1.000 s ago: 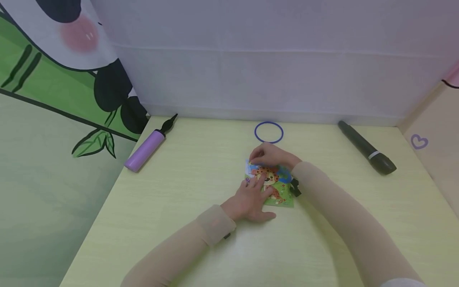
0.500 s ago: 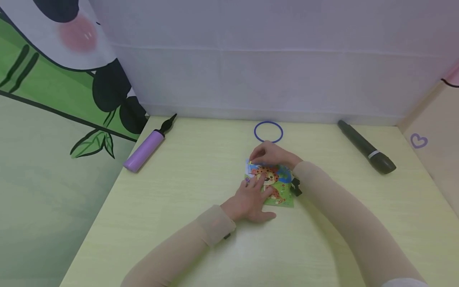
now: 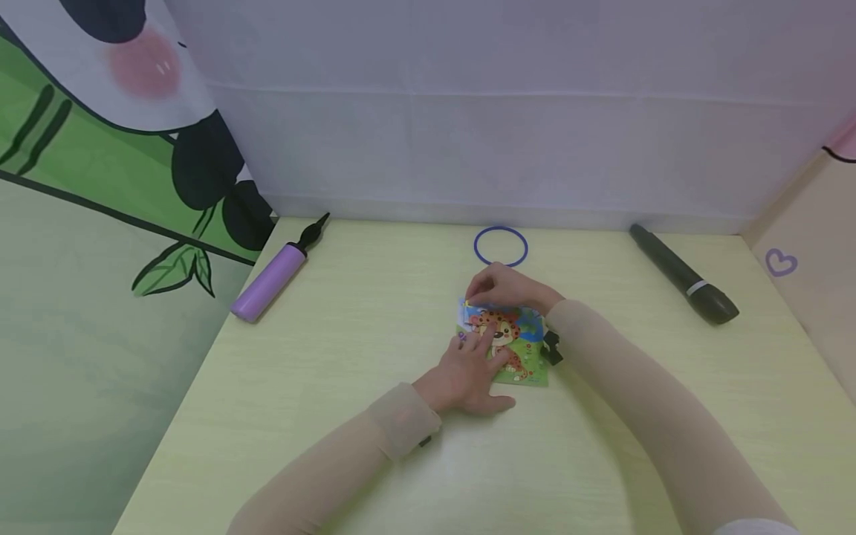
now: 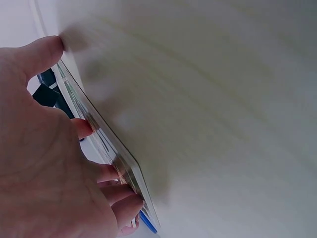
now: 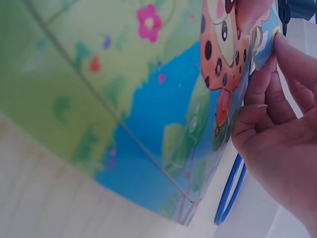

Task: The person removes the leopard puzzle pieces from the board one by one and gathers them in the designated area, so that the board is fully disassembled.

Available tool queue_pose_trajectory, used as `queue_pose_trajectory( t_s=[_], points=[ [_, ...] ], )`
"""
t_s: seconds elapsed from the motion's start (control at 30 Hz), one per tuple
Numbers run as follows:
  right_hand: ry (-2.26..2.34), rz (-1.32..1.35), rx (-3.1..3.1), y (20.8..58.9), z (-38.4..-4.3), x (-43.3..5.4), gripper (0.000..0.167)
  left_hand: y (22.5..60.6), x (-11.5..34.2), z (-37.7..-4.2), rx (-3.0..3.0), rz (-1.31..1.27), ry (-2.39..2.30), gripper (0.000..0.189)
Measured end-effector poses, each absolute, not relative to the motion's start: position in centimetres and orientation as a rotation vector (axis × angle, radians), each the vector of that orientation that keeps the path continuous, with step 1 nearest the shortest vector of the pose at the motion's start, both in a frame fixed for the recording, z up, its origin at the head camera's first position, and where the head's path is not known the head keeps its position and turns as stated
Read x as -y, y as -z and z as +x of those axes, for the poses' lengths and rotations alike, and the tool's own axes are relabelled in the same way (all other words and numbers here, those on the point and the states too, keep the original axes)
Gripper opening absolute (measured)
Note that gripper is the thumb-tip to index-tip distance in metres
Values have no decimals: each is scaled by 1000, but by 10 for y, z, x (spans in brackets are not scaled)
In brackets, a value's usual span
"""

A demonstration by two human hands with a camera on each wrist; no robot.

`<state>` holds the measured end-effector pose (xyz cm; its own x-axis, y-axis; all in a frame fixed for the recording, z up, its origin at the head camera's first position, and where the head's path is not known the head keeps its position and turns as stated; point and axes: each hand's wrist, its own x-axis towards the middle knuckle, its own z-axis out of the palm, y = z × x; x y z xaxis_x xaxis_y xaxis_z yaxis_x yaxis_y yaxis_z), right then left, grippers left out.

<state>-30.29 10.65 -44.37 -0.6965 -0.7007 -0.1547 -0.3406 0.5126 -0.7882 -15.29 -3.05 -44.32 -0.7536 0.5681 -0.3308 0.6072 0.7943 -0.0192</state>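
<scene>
A small jigsaw puzzle (image 3: 531,365) with a cartoon spotted leopard lies on the table. My left hand (image 3: 468,375) rests on its lower left part, fingers spread over the picture and thumb out on the table past the near edge. In the left wrist view the puzzle board's thin edge (image 4: 130,161) runs beneath the fingertips. At the board's far left corner my right hand (image 3: 508,288) pinches a light blue puzzle piece (image 5: 269,37) between thumb and fingers. That piece stands tilted up from the picture in the right wrist view. The right hand hides part of the board's far edge.
A blue ring (image 3: 501,247) lies just beyond the right hand. To the left is a purple hand pump (image 3: 270,282) with a black nozzle. A black microphone (image 3: 683,275) lies at the right. The pale table (image 3: 348,334) meets a white wall (image 3: 468,148) at the back.
</scene>
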Motion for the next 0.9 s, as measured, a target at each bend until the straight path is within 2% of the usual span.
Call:
queue_pose_trajectory(
  t_s=[0.4, 0.9],
  points=[
    [1089, -751, -2382, 433, -300, -122, 15, 440, 32, -148, -2647, 881, 128, 81],
    [1079, -657, -2451, 433, -293, -166, 16, 444, 39, -144, -2649, 900, 83, 78]
  ],
)
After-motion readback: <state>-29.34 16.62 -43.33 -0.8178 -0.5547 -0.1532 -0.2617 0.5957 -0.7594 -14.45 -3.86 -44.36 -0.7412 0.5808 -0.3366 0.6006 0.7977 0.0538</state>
